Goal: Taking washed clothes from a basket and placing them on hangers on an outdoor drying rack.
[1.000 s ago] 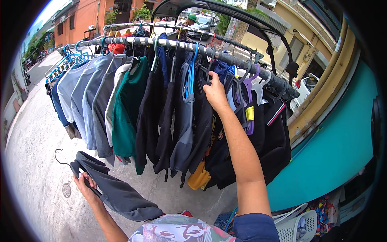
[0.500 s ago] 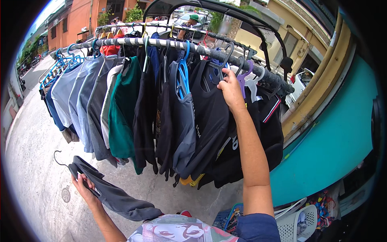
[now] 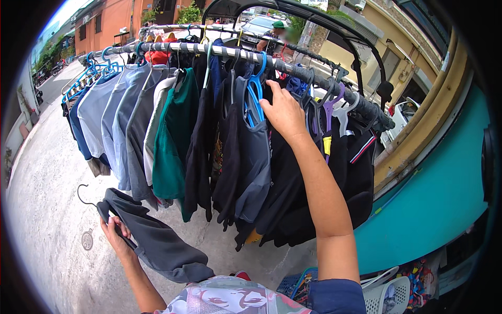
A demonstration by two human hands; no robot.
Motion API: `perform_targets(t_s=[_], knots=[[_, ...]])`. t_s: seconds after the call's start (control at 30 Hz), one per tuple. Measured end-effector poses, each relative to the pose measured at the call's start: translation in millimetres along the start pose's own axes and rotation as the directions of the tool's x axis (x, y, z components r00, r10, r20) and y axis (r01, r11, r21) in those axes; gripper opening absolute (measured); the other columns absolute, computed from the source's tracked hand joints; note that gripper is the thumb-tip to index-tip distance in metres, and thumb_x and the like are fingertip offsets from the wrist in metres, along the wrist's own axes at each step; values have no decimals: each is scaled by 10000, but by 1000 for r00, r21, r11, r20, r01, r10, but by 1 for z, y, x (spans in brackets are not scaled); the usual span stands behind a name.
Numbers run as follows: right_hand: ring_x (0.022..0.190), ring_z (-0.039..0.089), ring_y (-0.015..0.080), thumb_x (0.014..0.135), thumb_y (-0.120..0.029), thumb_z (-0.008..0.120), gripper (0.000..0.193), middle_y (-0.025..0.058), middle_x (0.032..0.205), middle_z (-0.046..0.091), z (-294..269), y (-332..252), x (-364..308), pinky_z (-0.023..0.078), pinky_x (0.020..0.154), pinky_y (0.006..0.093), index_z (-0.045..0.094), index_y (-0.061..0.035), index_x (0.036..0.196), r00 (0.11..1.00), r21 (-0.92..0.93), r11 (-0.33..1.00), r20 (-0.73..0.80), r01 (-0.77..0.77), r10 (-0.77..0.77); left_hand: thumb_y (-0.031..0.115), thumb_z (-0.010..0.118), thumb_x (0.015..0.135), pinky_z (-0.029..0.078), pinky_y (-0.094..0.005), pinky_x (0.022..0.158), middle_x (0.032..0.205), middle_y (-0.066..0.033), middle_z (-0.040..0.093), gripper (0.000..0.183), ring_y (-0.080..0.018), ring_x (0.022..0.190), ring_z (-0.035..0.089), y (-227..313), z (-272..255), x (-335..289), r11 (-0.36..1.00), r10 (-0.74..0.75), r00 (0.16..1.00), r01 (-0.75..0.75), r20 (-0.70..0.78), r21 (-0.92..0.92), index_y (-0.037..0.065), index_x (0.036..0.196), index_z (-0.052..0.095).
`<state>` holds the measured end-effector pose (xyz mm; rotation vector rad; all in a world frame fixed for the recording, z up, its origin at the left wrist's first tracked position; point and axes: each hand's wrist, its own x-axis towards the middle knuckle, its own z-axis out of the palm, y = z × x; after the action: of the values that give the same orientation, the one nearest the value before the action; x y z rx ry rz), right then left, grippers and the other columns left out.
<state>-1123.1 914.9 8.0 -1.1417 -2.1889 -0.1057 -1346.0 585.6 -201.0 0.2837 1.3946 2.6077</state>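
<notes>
over ten garments, two rails, two baskets

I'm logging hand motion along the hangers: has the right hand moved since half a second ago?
Yes: the right hand has moved left, farther from the right end of the clothes rack.

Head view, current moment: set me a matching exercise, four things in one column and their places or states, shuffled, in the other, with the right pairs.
Things:
1. Left hand
2. Right hand
3. Green garment
4. White basket

Places or states:
A. Raised beside the blue hangers
B. At the lower right of the view
C. Holding a dark grey garment
D. Hanging from the rack

Pairs: 1-C, 2-A, 3-D, 4-B
</notes>
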Motion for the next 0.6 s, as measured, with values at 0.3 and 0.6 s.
perform_targets(t_s=[0.3, 0.6], knots=[[962, 534, 369, 740, -8, 400, 388, 249, 981, 567, 65, -1, 15, 404, 854, 398, 529, -41, 1104, 993, 297, 954, 120, -35, -1, 213, 471, 885, 281, -157, 354, 729, 6, 464, 246, -24, 436, 361, 2, -14, -1, 1000, -8, 1000, 8, -2, -11, 110, 1101, 413], [1006, 511, 378, 748, -5, 386, 369, 265, 1030, 550, 14, 0, -5, 379, 896, 402, 512, 21, 1094, 997, 277, 960, 51, 50, -67, 217, 477, 883, 276, -166, 388, 731, 10, 465, 252, -27, 457, 355, 3, -15, -2, 1000, -24, 1000, 24, -3, -6, 111, 1103, 412]])
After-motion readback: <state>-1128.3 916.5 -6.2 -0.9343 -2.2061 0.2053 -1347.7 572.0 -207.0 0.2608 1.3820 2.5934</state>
